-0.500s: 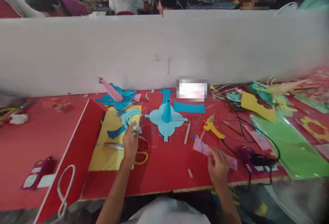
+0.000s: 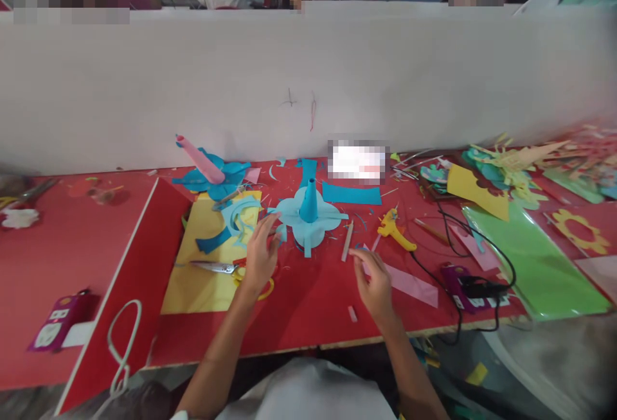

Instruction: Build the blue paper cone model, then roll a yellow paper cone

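On the table stands a pale blue paper flower [image 2: 289, 208] with a darker blue paper cone [image 2: 309, 205] upright at its centre. My left hand [image 2: 261, 256] is beside the flower's left petal, fingers apart, with a small pale blue scrap [image 2: 282, 233] by its fingertips. Yellow-handled scissors [image 2: 214, 267] lie partly under that hand. My right hand [image 2: 375, 282] has its fingers loosely bent and apart, and nothing shows in them. Its fingertips are close to a pale stick [image 2: 347, 241]; whether they touch is unclear. A pink paper strip [image 2: 412, 284] lies to its right.
A yellow glue gun [image 2: 396, 230] trails a black cable on the right. Behind the scissors lies a yellow sheet [image 2: 186, 291]. A second blue flower with a pink cone [image 2: 205, 162] is at the back left. A low red divider [image 2: 125, 285] and a white partition [image 2: 216, 79] bound the table.
My left hand has moved right, from the pale blue cut-outs to the flower's edge. My right hand has left the pink strip and moved left to the pale stick.
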